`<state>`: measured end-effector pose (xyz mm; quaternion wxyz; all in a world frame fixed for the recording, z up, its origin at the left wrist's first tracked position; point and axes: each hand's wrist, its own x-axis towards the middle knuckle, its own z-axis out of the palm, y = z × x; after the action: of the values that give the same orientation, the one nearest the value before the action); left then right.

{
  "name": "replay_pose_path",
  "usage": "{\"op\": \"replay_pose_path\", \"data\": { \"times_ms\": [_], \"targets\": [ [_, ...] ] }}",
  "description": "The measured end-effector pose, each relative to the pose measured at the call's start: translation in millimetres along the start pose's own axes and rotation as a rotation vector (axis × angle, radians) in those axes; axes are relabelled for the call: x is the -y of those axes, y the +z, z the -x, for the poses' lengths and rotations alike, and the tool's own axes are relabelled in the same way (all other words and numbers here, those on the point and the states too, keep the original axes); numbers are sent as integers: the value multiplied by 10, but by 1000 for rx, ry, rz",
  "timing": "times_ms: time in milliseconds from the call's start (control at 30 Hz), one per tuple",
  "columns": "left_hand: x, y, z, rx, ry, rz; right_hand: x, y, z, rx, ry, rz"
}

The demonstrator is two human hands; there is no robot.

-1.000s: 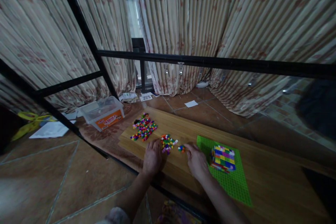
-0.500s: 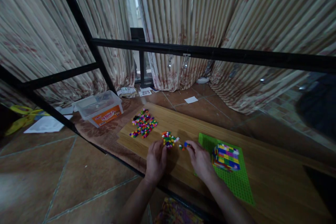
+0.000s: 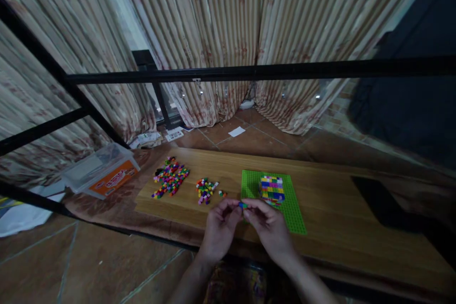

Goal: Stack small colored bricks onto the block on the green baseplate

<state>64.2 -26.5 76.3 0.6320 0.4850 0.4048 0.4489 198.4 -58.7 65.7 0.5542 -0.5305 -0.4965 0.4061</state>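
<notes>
My left hand [image 3: 221, 228] and my right hand [image 3: 268, 223] meet over the near edge of the board, fingertips pinched together. Between them are small blue and green building bricks [image 3: 242, 205]; whether these are joined I cannot tell. Just beyond the right hand, a block built of multicoloured bricks [image 3: 272, 189] stands on a green baseplate [image 3: 294, 213]. A small pile of loose bricks [image 3: 205, 190] lies left of the hands, with a couple of stray bricks [image 3: 222, 194] beside it. Farther left spreads a larger pile of bricks [image 3: 171, 178].
The wooden board [image 3: 331, 228] carries a black flat object [image 3: 384, 204] at its right. A clear plastic box [image 3: 103, 171] with an orange label stands at left. Black metal bars [image 3: 228, 74] cross in front of the curtains [image 3: 221, 19]. Papers [image 3: 236, 131] lie on the tiled floor.
My hands, apart before, have come together. The left hand has left the small pile, and the blue brick from the right hand is now between both hands. The view has turned right.
</notes>
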Motion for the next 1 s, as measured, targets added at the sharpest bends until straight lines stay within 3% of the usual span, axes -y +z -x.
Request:
{"op": "replay_pose_path", "data": {
  "times_ms": [300,667,800,900,1000],
  "targets": [
    [101,310,119,114,-54,-60,-58,-168,195,-200,190,-330],
    [251,659,187,-22,-31,-90,-111,-242,352,-397,141,-176],
    [262,591,129,-107,-106,17,-138,-366,273,-522,187,-309],
    [293,413,35,-174,-125,42,-177,-569,181,-600,219,-346],
    [328,184,-95,-185,-87,-56,-226,-804,73,-588,249,-272]
  ]
}}
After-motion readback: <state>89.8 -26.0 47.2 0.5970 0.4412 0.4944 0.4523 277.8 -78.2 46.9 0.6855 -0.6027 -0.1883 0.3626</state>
